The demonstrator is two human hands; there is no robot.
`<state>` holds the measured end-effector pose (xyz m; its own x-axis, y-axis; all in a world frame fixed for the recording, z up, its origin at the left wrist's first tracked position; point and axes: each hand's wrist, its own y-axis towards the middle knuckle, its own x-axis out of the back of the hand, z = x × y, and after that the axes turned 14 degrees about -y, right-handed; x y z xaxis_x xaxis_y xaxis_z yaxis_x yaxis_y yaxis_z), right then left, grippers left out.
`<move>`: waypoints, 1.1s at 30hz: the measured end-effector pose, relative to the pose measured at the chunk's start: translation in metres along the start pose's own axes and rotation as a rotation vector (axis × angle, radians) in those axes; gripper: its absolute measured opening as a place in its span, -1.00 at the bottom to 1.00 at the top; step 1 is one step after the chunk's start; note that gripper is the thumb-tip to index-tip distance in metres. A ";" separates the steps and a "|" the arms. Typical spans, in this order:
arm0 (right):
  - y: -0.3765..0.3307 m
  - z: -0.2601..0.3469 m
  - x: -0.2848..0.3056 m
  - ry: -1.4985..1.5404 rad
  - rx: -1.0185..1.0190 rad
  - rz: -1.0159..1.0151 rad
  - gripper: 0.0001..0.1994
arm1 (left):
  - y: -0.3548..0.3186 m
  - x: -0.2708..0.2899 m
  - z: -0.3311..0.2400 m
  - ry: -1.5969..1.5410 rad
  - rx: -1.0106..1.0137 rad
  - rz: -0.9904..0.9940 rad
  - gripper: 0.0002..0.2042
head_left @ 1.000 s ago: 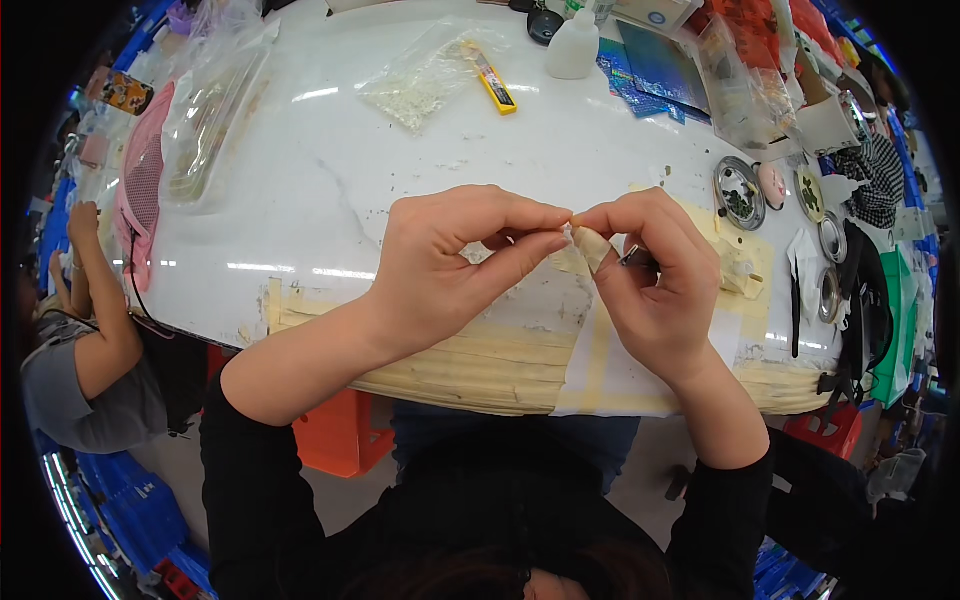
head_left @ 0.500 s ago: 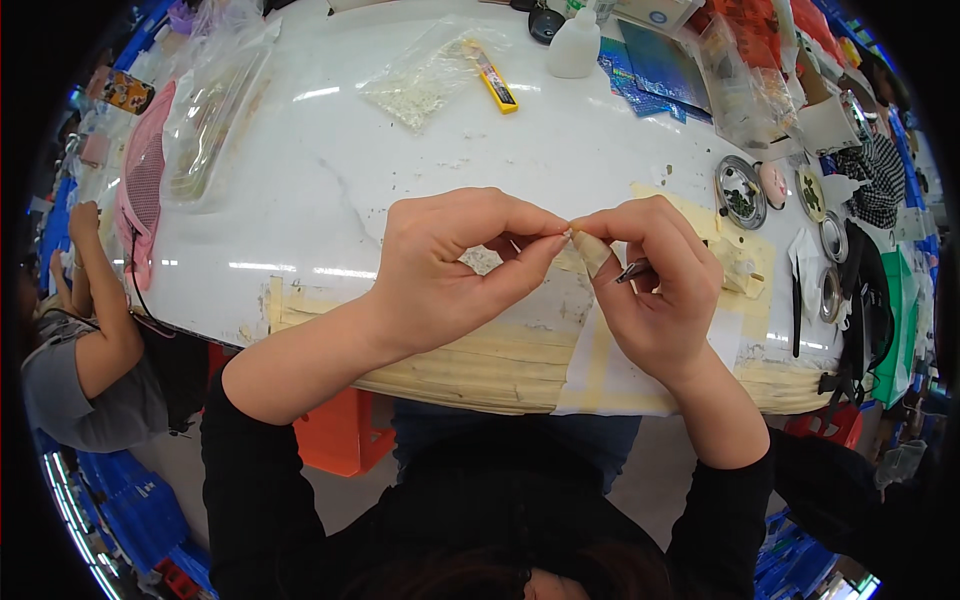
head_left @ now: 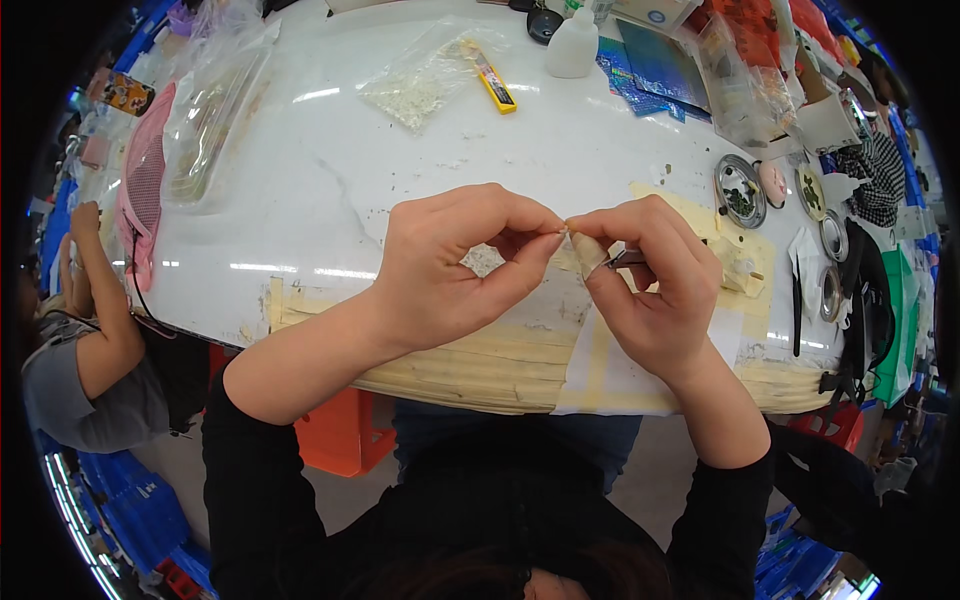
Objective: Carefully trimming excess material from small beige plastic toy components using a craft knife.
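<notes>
Above the front of the white table, my left hand pinches thumb against forefinger. My right hand does the same, its fingertips meeting the left ones. Between them is a tiny pale piece, too small to name. Across my right palm lies a slim metal tool like tweezers, partly hidden by the fingers. Pale tape or a finger cover wraps my right thumb. Through the gap in my left hand shows a small heap of whitish bits on the table.
Farther off lie a bag of small white pieces, a yellow box and a white bottle. To the right are a metal dish of dark green bits and black tweezers. Another person's arm rests at the left edge.
My joined fingertips have shifted very slightly left and up. The metal tool in my right hand has tilted a little. Both hands keep their pinch.
</notes>
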<state>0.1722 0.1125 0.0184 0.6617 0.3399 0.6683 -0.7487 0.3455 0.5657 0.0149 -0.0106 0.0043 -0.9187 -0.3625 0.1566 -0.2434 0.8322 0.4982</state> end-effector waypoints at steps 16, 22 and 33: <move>0.002 -0.008 0.001 -0.334 0.049 -0.003 -0.70 | 0.005 0.003 0.004 0.078 -0.162 0.035 -0.81; -0.003 -0.013 0.001 -0.533 0.049 0.039 -0.66 | 0.006 0.004 0.003 0.188 -0.231 0.054 -0.79; -0.002 -0.006 0.004 -0.510 0.002 0.109 -0.73 | 0.007 0.004 0.006 0.220 -0.331 0.062 -0.76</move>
<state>0.1767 0.1186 0.0170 0.4769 -0.0960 0.8737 -0.8129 0.3300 0.4799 0.0073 -0.0035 0.0032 -0.8316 -0.4264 0.3559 -0.0432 0.6885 0.7239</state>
